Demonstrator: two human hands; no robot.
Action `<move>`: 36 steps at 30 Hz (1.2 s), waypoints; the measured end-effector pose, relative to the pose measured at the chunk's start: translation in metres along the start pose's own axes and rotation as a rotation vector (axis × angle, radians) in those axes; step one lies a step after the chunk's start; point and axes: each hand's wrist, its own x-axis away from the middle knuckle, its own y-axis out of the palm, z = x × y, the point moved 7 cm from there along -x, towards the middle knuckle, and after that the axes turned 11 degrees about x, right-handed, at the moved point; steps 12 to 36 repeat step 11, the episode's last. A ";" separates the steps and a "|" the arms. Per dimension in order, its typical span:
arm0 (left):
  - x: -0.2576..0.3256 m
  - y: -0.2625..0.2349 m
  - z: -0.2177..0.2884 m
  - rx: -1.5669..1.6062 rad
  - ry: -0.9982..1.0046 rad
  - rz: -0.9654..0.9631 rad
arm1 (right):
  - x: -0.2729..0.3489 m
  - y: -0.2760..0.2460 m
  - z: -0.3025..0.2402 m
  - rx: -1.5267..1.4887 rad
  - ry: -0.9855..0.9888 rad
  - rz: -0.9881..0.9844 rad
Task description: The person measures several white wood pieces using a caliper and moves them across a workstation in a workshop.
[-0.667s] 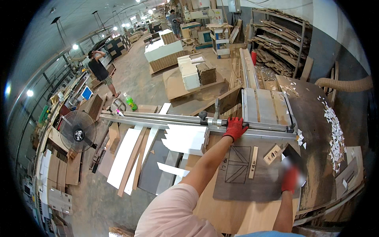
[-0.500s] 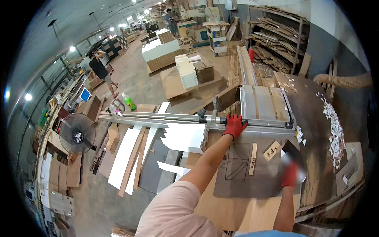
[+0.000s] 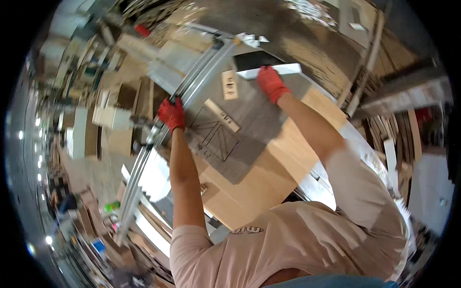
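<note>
My left hand point(image 3: 172, 114), in a red glove, is closed around a dark handle at the silver metal rail point(image 3: 199, 72). My right hand point(image 3: 272, 84), also red-gloved, is closed on the edge of a board with a dark face and a white strip-like edge point(image 3: 291, 69). Between my hands, a grey-brown panel point(image 3: 254, 129) with a drawn diagonal-lined rectangle lies on a large light wood sheet point(image 3: 283, 158). Two small wooden pieces with handwriting rest there: a short block point(image 3: 229, 85) and a longer strip point(image 3: 222, 115).
White offcuts point(image 3: 250, 39) lie beyond the rail's far end, more point(image 3: 312, 10) farther off. White notched boards point(image 3: 154, 175) sit left of my left arm. Stacked panels point(image 3: 113, 113) stand on the floor at left. A beam point(image 3: 408, 93) and wood pieces point(image 3: 391, 129) are at right.
The view has swung to the right and tilted, so the rail now runs diagonally. My left hand stays at the rail; my right hand, blurred before, now shows clearly on the white-edged board.
</note>
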 end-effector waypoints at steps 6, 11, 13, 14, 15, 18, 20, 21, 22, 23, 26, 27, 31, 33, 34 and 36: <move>-0.008 0.019 -0.011 -0.101 -0.129 -0.108 | -0.009 -0.021 -0.002 0.139 -0.038 0.055; -0.008 0.017 -0.009 -0.111 -0.164 -0.147 | -0.011 -0.011 -0.006 0.187 -0.147 -0.060; -0.008 0.017 -0.009 -0.111 -0.164 -0.147 | -0.011 -0.011 -0.006 0.187 -0.147 -0.060; -0.008 0.017 -0.009 -0.111 -0.164 -0.147 | -0.011 -0.011 -0.006 0.187 -0.147 -0.060; -0.008 0.017 -0.009 -0.111 -0.164 -0.147 | -0.011 -0.011 -0.006 0.187 -0.147 -0.060; -0.008 0.017 -0.009 -0.111 -0.164 -0.147 | -0.011 -0.011 -0.006 0.187 -0.147 -0.060; -0.008 0.017 -0.009 -0.111 -0.164 -0.147 | -0.011 -0.011 -0.006 0.187 -0.147 -0.060; -0.008 0.017 -0.009 -0.111 -0.164 -0.147 | -0.011 -0.011 -0.006 0.187 -0.147 -0.060; -0.008 0.017 -0.009 -0.111 -0.164 -0.147 | -0.011 -0.011 -0.006 0.187 -0.147 -0.060; -0.008 0.017 -0.009 -0.111 -0.164 -0.147 | -0.011 -0.011 -0.006 0.187 -0.147 -0.060; -0.008 0.017 -0.009 -0.111 -0.164 -0.147 | -0.011 -0.011 -0.006 0.187 -0.147 -0.060; -0.008 0.017 -0.009 -0.111 -0.164 -0.147 | -0.011 -0.011 -0.006 0.187 -0.147 -0.060; -0.008 0.017 -0.009 -0.111 -0.164 -0.147 | -0.011 -0.011 -0.006 0.187 -0.147 -0.060; -0.008 0.017 -0.009 -0.111 -0.164 -0.147 | -0.011 -0.011 -0.006 0.187 -0.147 -0.060; -0.008 0.017 -0.009 -0.111 -0.164 -0.147 | -0.011 -0.011 -0.006 0.187 -0.147 -0.060; -0.008 0.017 -0.009 -0.111 -0.164 -0.147 | -0.011 -0.011 -0.006 0.187 -0.147 -0.060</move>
